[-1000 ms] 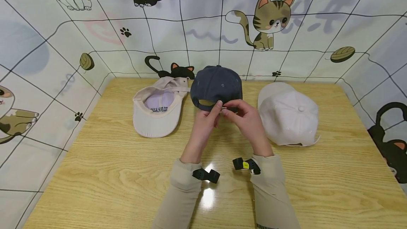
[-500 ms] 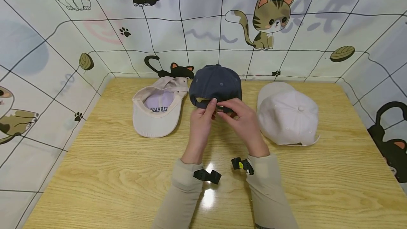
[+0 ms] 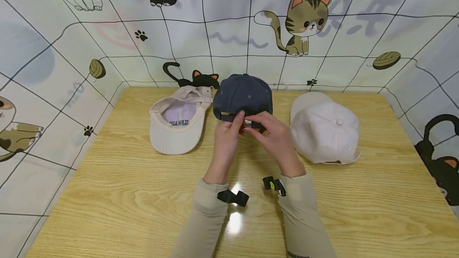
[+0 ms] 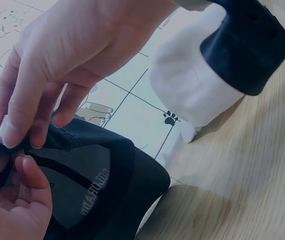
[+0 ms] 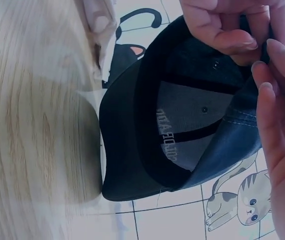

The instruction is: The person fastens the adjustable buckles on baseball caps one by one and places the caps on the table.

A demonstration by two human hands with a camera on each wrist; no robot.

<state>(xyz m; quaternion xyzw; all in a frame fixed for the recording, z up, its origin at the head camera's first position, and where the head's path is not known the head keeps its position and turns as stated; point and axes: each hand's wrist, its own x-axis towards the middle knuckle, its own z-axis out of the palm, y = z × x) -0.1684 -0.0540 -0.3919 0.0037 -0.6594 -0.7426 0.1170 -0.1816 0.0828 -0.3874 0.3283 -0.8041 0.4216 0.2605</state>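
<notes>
Moved since one second ago: navy cap [image 3: 244, 92] and both hands, shifted slightly left in the head view; silvery clasp [image 3: 247, 123], now showing more broadly between the fingertips. Two other caps, unmoved.

Item: navy cap, one. Crown up, rear opening toward the person, directly beyond the hands, at the back of the counter [image 3: 150, 206]. Reversed lettering shows inside the front panel in both wrist views. Whether the brim touches the counter cannot be told.

Item: back strap [image 3: 226, 117], dark, spanning the cap's rear opening; clasp at its middle.

Item: left hand [image 3: 226, 142], grasping the strap just left of the clasp, thumb uppermost.

Item: right hand [image 3: 277, 140], pinching the strap at the clasp's right side between thumb and forefinger, close beside the left hand.

Item: cream cap [image 3: 175, 140], left of the navy cap; inside facing up, lilac within, dark lettering, brim toward the person.

Item: white cap [image 3: 333, 134], near the right hand on its outer side; crown up, brim pointing to the back.

Item: sleeves [image 3: 208, 222], beige, a pair; black wrist device [image 3: 233, 197] at the left cuff, another at the right.

Surface: counter, pale yellow wood grain, with a bright light reflection between the forearms.

Room: white cloth walls [image 3: 229, 39] on three sides, black grid lines, printed cats, paw marks and yarn balls.
</notes>
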